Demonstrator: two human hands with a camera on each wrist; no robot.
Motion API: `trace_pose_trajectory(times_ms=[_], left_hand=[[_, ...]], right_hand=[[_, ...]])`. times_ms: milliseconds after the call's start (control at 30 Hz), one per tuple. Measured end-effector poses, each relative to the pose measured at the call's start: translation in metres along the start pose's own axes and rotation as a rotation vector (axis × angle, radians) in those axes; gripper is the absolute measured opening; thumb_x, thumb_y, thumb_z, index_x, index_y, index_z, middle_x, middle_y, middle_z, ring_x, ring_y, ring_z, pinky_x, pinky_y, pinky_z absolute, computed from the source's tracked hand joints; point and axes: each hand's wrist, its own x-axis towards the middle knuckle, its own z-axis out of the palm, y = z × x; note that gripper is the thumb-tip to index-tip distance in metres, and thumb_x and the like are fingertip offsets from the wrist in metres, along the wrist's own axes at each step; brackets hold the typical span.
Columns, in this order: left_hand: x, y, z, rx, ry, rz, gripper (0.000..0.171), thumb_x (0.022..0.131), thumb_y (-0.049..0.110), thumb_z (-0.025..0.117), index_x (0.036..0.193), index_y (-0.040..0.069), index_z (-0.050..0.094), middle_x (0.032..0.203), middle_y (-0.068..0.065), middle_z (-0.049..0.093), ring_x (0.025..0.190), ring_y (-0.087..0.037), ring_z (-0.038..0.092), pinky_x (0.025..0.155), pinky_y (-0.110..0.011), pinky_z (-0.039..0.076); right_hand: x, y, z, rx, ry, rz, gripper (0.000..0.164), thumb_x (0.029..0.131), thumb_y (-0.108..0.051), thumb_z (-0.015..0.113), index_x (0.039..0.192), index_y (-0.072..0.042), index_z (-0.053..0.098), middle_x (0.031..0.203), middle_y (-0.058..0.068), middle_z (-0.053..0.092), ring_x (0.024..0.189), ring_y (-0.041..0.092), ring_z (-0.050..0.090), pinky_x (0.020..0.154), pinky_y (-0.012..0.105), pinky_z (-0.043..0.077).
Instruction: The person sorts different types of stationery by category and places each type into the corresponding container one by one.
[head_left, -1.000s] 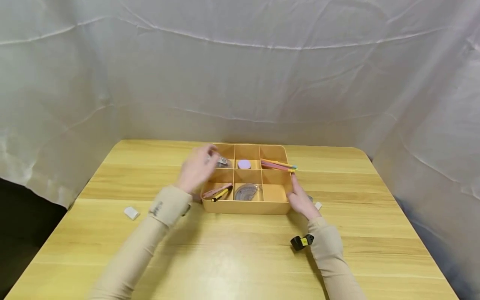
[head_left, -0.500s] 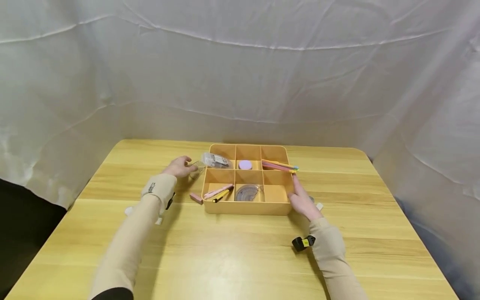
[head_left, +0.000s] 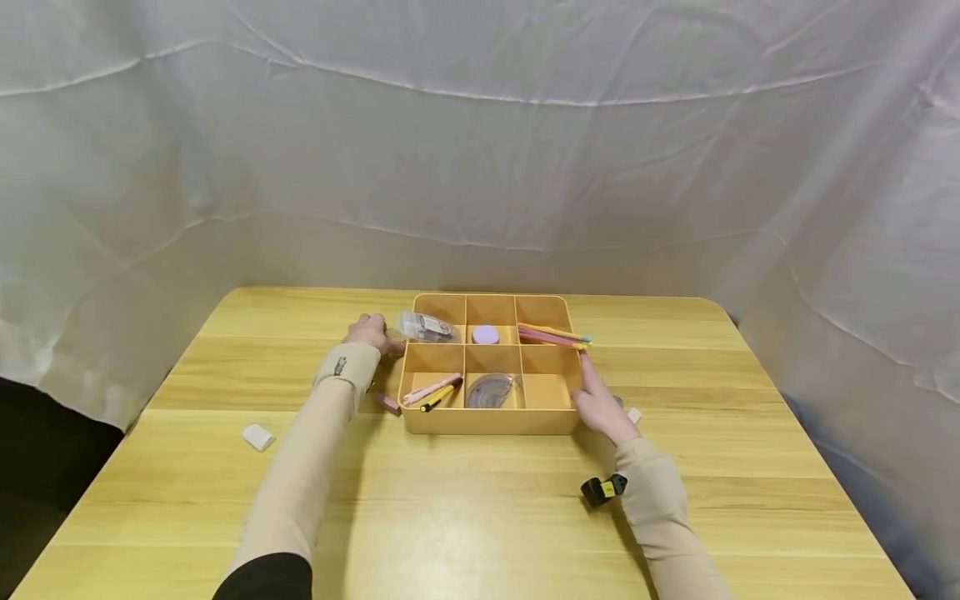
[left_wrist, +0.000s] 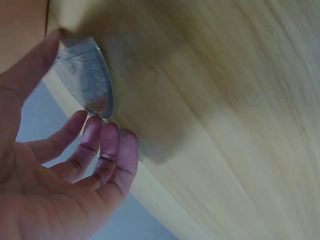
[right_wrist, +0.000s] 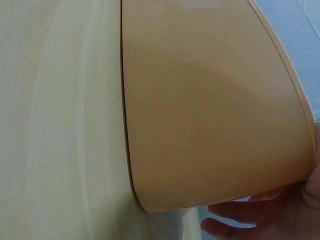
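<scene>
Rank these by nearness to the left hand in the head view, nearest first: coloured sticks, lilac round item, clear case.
From the left hand:
1. Clear case: back-left compartment, poking over the left rim of the tray.
2. Lilac round item: back-middle compartment.
3. Coloured sticks: back-right compartment, ends poking over the right rim.

Between the forearms (head_left: 303, 475) the near table (head_left: 472, 517) is open up to the tray (head_left: 491, 422), and the tray's near right compartment (head_left: 547, 392) is free from above. On the right, the right hand (head_left: 603, 410) and overhanging pencils (head_left: 551, 336) block the side wall; on the left, the left hand (head_left: 369, 335), a clear pack (head_left: 427, 327) jutting over the rim and a pink block (head_left: 387, 404) do.
</scene>
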Motion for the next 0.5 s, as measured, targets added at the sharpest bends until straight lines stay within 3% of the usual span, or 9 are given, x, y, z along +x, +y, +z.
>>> trace_pose_trajectory(times_ms=[333, 500], left_hand=[[-0.0034, -0.0006, 0.0012, -0.024, 0.028, -0.005, 0.044, 0.085, 0.022, 0.071, 0.112, -0.008, 0.055, 0.11, -0.027, 0.055, 0.104, -0.04, 0.05, 0.094, -0.054, 0.045], [-0.0034, -0.0051, 0.0018, -0.03, 0.034, 0.011, 0.038, 0.085, 0.02, 0.071, 0.108, -0.007, 0.056, 0.106, -0.026, 0.056, 0.102, -0.039, 0.051, 0.094, -0.053, 0.046]], right_hand=[[0.0009, -0.0019, -0.0006, -0.003, 0.002, 0.011, 0.074, 0.087, 0.009, 0.035, 0.147, 0.014, -0.009, 0.153, 0.033, -0.005, 0.139, 0.044, 0.002, 0.115, 0.056, 0.006], [0.0026, -0.0023, 0.0005, -0.004, -0.004, 0.001, 0.074, 0.087, 0.009, 0.035, 0.146, 0.014, -0.009, 0.153, 0.034, -0.004, 0.139, 0.044, 0.002, 0.115, 0.056, 0.006]])
